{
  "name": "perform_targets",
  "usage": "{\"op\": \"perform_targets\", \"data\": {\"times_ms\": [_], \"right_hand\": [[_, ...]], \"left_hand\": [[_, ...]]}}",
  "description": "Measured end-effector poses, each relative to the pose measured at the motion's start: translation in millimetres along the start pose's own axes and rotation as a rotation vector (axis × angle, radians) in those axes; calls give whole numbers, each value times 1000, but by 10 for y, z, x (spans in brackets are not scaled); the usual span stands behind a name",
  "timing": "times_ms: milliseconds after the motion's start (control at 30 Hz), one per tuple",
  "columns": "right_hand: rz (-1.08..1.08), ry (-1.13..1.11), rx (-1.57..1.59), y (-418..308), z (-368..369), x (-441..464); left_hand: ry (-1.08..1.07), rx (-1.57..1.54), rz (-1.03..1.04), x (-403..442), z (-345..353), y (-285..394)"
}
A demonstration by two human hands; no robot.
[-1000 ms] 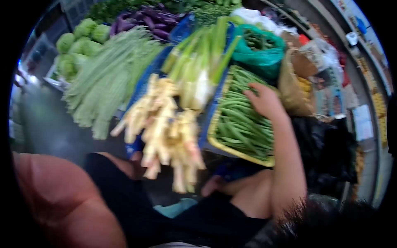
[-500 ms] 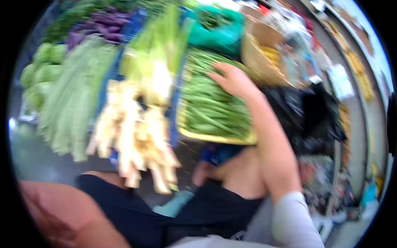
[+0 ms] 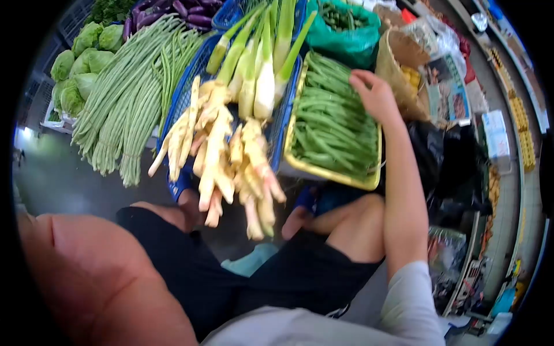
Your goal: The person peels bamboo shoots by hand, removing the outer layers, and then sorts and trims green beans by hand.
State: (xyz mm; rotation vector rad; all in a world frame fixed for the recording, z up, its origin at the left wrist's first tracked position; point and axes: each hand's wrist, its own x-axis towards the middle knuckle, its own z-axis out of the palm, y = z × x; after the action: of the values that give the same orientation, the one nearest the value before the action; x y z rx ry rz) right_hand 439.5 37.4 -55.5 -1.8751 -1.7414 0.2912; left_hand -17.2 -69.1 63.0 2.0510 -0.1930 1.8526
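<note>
My right hand (image 3: 376,97) is over the upper right side of a yellow-rimmed basket (image 3: 332,177) full of green beans (image 3: 332,124). Its fingers are loosely bent and apart at the edge of the beans, with nothing visible held. Whether the fingertips touch the beans I cannot tell. My bent left arm (image 3: 109,277) fills the lower left, close to the camera, and its hand does not show. Left of the beans, pale ginger-like roots (image 3: 222,144) overhang the front of a blue crate (image 3: 187,109), with thick green-and-white stalks (image 3: 264,86) behind them.
Long beans (image 3: 124,109), lettuce-like heads (image 3: 86,69) and purple eggplants (image 3: 184,12) lie to the left. Behind the beans are a green plastic bag (image 3: 343,37) and a tan sack (image 3: 398,69). Black plastic bags (image 3: 456,161) sit to the right.
My right hand has moved from over the beans toward the basket's right rim, its fingers less spread. The whole view has shifted and become sharper.
</note>
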Motion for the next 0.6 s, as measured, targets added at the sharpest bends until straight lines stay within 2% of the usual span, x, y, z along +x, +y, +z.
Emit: {"op": "perform_targets", "data": {"times_ms": [100,167,267,333,400,467,533,600], "right_hand": [[-17,9,-8,-9,41,-9],[-119,39,-40,-67,56,25],[-85,-28,-67,-228,72,-8],[-91,-55,-202,-198,193,13],[-206,-23,-249,-115,326,15],[-105,-103,-302,-46,440,121],[-92,-132,-394,-118,395,145],[-52,-106,-369,-191,380,140]], "left_hand": [[4,28,-46,-28,-89,123],[-2,30,-60,-15,-92,147],[-9,47,-124,2,-103,166],[-5,47,-161,41,-104,153],[24,48,-223,87,-109,135],[57,64,-330,156,-137,73],[-6,189,-298,192,77,-189],[-35,325,-365,138,330,-461]]}}
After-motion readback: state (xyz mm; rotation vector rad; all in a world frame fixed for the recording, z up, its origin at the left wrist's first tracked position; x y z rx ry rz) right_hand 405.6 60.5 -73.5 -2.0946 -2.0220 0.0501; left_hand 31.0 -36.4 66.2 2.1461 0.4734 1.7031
